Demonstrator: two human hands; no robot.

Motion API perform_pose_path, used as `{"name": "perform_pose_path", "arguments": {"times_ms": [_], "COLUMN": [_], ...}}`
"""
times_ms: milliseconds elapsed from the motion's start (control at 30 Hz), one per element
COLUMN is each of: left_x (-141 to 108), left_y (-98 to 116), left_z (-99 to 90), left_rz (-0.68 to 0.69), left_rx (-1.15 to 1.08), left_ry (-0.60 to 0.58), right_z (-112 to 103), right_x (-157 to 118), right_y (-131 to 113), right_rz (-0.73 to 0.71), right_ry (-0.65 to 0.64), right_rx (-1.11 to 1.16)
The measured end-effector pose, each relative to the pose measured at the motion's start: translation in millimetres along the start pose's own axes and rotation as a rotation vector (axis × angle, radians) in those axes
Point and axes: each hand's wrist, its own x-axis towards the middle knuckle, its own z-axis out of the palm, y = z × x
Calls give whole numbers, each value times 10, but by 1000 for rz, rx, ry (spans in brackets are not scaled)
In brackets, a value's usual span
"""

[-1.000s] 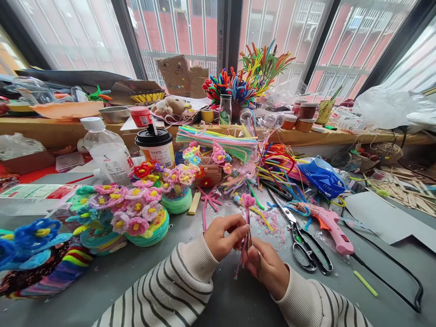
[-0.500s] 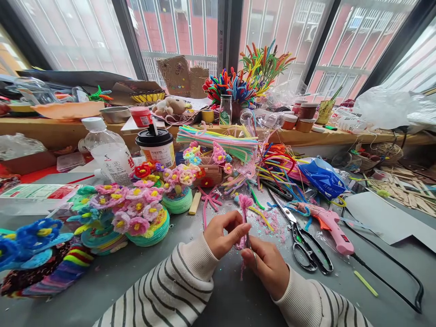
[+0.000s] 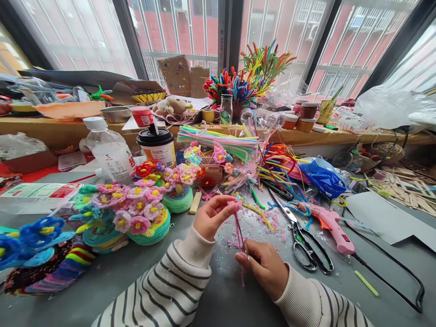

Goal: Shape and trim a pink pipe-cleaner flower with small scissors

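Near the middle of the grey table, my left hand (image 3: 215, 215) pinches the top of a pink fuzzy piece (image 3: 237, 225), whose strands hang down below the fingers. Lower and to the right, my right hand (image 3: 264, 265) is closed around a thin dark metal tool (image 3: 241, 235); its slim tip points up along the pink strands. The tool's handle is mostly hidden in the fingers. Pink fluff (image 3: 267, 222) and glitter lie scattered on the table behind the hands.
Large scissors (image 3: 299, 236) and a pink glue gun (image 3: 332, 225) with a black cord lie on the right. Fuzzy flower pots (image 3: 148, 227), a plastic bottle (image 3: 109, 152) and a lidded cup (image 3: 156, 147) stand on the left. Bundled pipe cleaners (image 3: 218, 143) lie behind.
My left hand has moved up and left, its fingers now over the top of the pink piece. My right hand has shifted slightly, and more of the dark tool shows between the hands.
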Motion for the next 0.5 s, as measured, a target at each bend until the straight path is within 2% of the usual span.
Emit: {"name": "perform_pose_path", "arguments": {"times_ms": [200,500], "left_x": [-1,-7], "left_y": [17,30], "left_z": [24,19], "left_rz": [-86,-144], "left_rx": [-108,-173], "left_ry": [46,26], "right_z": [-13,-20], "right_x": [-5,-18], "right_y": [-27,-22], "right_rz": [-35,-57], "right_ry": [-45,-91], "right_rx": [101,146]}}
